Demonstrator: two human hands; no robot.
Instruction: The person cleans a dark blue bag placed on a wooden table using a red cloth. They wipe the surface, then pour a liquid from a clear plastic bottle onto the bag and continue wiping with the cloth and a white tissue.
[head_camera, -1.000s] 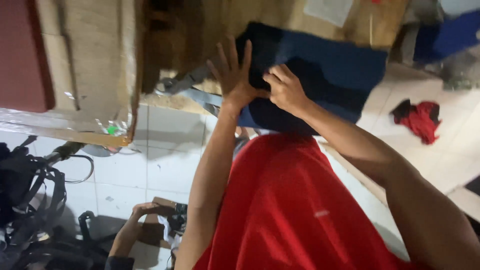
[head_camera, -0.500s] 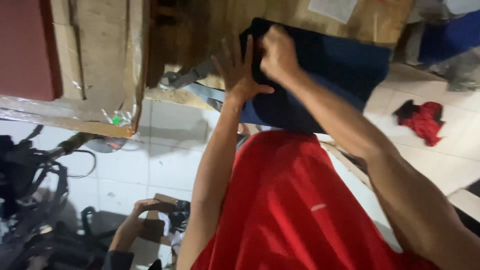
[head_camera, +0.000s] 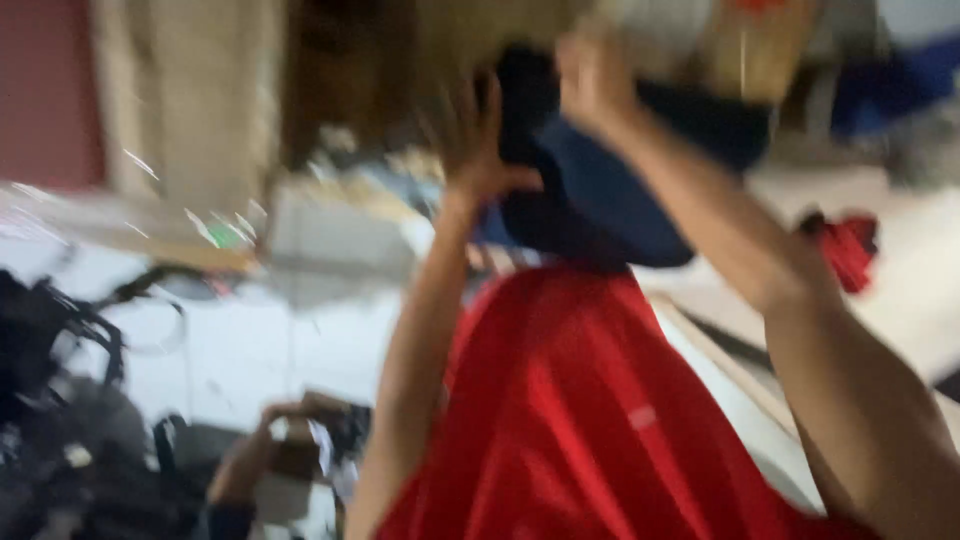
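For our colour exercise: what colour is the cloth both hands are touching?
Dark navy blue cloth, seen in the head view, though blurred.

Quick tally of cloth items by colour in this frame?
Red: 2, the big red cloth and a small red rag.
Dark blue: 1, the dark blue cloth under the left hand and right hand.
Total: 3. Frame is blurred.

There was a single view, from a camera worn on the person's head. It looked down and forward along both raised arms, from close by, so that the red cloth (head_camera: 590, 420) filled the lower middle of the frame. The left hand (head_camera: 478, 140) and right hand (head_camera: 598, 75) sat near the top edge. The picture was tilted and blurred by motion. No second view shared the scene.
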